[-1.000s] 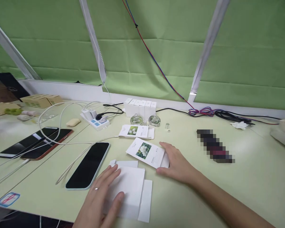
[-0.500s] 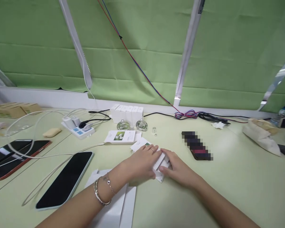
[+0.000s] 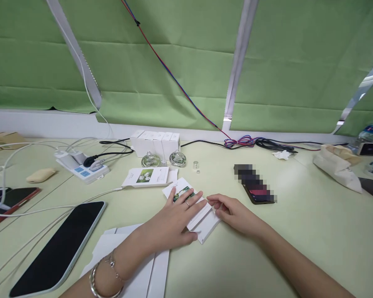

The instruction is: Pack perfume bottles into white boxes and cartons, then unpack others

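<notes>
A white cardboard box (image 3: 202, 225) with a green flower picture lies flattened on the table in front of me. My left hand (image 3: 170, 219), wearing a ring and bracelets, rests flat across it with its fingers spread. At the box's right edge my right hand (image 3: 236, 213) has its fingers and thumb curled together on the cardboard; the fingertips are partly hidden. Beyond it lies another white flower-print box (image 3: 157, 177). White flattened cardboard (image 3: 143, 273) lies under my left forearm.
Two round glass bottles (image 3: 178, 158) stand before a row of white boxes (image 3: 155, 142). A small clear cap (image 3: 195, 164) sits nearby. A large phone (image 3: 59, 248) and power strip (image 3: 87, 169) are left. Right are a pixelated phone (image 3: 261, 194), coiled cables (image 3: 273, 145) and a cloth bag (image 3: 335, 165).
The box between my hands has gone from raised and folded to lying flat. My left hand has spread its fingers over it. The view has shifted somewhat to the right.
</notes>
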Tool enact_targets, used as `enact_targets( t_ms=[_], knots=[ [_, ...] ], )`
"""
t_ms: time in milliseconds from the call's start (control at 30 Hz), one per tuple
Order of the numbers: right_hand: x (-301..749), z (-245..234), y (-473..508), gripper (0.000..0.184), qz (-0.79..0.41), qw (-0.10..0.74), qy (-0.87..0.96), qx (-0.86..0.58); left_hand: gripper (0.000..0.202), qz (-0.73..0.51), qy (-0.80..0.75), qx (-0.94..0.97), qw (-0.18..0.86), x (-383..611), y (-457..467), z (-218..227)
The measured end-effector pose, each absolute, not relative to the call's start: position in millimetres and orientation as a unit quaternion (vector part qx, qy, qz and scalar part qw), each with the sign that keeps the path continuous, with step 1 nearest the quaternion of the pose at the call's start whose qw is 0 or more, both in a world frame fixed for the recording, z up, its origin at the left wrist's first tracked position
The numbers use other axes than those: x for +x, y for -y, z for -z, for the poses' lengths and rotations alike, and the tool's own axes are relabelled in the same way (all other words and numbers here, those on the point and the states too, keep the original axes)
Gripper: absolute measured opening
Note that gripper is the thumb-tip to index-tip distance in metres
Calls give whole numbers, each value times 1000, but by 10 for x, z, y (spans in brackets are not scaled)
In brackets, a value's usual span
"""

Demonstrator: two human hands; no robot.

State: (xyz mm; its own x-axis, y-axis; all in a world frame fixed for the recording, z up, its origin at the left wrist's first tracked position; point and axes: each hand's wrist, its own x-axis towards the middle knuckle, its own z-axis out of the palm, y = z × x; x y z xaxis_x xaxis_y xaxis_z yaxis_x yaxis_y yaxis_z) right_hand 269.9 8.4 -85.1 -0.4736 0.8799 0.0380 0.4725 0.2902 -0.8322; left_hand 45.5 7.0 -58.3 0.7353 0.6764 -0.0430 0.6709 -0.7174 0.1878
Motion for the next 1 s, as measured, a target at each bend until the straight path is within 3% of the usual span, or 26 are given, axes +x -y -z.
enact_targets(
  t_ms=[200, 467, 800, 1000],
  knots=[
    [2702, 839, -95, 35, -378, 239, 764, -465, 64, -23, -450, 886, 107, 415, 42, 638],
    [2605, 864, -11, 22, -344, 258, 772, -468, 52, -85, -445, 883, 125, 440, 60, 708],
    [2632, 908, -15, 57, -304, 232, 814, -437, 36, -163, -424, 889, 49, 494, 60, 643],
    [2598, 892, 2, 49, -252, 205, 855, -404, 34, -157, -409, 897, 56, 485, 86, 597]
  ],
)
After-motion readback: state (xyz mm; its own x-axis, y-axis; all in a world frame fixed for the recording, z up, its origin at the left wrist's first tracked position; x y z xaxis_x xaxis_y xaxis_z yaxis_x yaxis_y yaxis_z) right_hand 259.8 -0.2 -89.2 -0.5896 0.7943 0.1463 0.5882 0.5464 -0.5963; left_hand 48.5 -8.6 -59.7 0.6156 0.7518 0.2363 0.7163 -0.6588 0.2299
